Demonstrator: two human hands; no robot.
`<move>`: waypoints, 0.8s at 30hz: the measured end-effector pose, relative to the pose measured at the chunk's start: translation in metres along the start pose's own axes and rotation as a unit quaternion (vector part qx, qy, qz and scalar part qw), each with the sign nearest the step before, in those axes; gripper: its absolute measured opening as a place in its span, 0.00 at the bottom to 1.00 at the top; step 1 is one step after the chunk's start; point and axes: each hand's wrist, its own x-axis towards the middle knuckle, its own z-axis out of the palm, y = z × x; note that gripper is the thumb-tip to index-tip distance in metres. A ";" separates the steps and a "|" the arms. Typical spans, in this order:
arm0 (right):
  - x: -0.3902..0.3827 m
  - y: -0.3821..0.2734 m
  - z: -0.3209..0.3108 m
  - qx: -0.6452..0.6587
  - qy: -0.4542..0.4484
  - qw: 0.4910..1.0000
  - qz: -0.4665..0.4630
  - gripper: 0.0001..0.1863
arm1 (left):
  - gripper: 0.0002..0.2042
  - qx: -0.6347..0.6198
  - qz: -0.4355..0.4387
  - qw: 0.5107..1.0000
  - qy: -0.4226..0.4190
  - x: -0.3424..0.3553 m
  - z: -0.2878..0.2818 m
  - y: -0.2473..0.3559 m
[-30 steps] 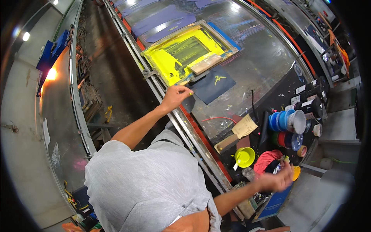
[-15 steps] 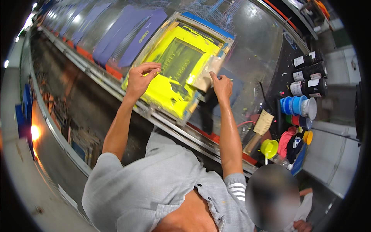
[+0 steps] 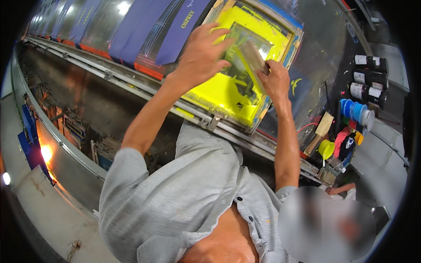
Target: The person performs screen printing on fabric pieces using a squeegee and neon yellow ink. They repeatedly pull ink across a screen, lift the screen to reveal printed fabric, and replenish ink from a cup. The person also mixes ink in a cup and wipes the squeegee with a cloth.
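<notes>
A screen-printing frame (image 3: 294, 40) coated with bright yellow ink (image 3: 218, 90) lies on the long table. My right hand (image 3: 276, 83) is closed round one end of a wooden squeegee (image 3: 253, 55), which stands tilted over the mesh. Yellow ink shows along the squeegee's lower edge. Over the frame's left side hovers my left hand (image 3: 201, 55), fingers apart and somewhat blurred, holding nothing. It covers part of the mesh window. Left of the frame lies a purple fabric piece (image 3: 180, 35) with yellow lettering.
More purple pieces (image 3: 131, 33) line the table to the left. A metal rail (image 3: 173, 107) runs along its near edge. Black bottles (image 3: 369, 78), blue tubs (image 3: 352, 110), a yellow cup (image 3: 326, 149) and a paper-wrapped tool (image 3: 323, 125) stand right. A blurred person is lower right.
My right hand has brought the squeegee inward over the mesh and tipped it up. My left hand has moved forward over the frame. The whole view has shifted.
</notes>
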 end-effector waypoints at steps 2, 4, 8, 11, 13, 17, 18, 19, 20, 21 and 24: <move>0.003 -0.036 -0.010 0.018 -0.042 0.992 -0.117 0.12 | 0.22 0.098 0.061 0.986 -0.121 0.006 0.011 0.019; -0.009 -0.055 -0.013 0.013 -0.053 0.987 -0.150 0.12 | 0.21 0.170 0.088 0.943 -0.271 0.003 0.028 0.025; -0.015 -0.043 -0.015 0.037 -0.004 0.980 -0.197 0.12 | 0.14 0.031 -0.015 0.957 -0.288 -0.013 0.063 0.005; -0.014 -0.012 -0.031 0.161 0.167 0.954 -0.189 0.12 | 0.12 -0.035 -0.085 0.961 -0.263 -0.038 0.067 -0.005; -0.026 0.033 -0.027 0.170 0.226 0.959 0.000 0.16 | 0.12 -0.068 -0.180 0.942 -0.274 -0.053 0.062 -0.011; -0.069 0.137 0.039 0.059 0.162 0.956 0.237 0.25 | 0.13 -0.328 -0.370 0.834 -0.244 -0.076 0.062 -0.008; -0.078 0.140 0.052 0.074 0.084 0.946 0.303 0.32 | 0.13 -0.373 -0.391 0.813 -0.218 -0.083 0.060 -0.005; -0.075 0.134 0.058 0.043 0.088 0.948 0.301 0.32 | 0.14 -0.407 -0.419 0.791 -0.183 -0.090 0.054 -0.003; -0.072 0.127 0.061 0.012 0.092 0.949 0.300 0.32 | 0.14 -0.441 -0.439 0.770 -0.140 -0.093 0.053 -0.002; -0.065 0.133 0.063 0.043 0.094 0.933 0.344 0.31 | 0.15 -0.475 -0.457 0.746 -0.096 -0.094 0.055 0.001; -0.055 0.152 0.076 0.122 0.095 0.892 0.424 0.24 | 0.18 -0.560 -0.480 0.675 -0.024 -0.102 0.055 -0.005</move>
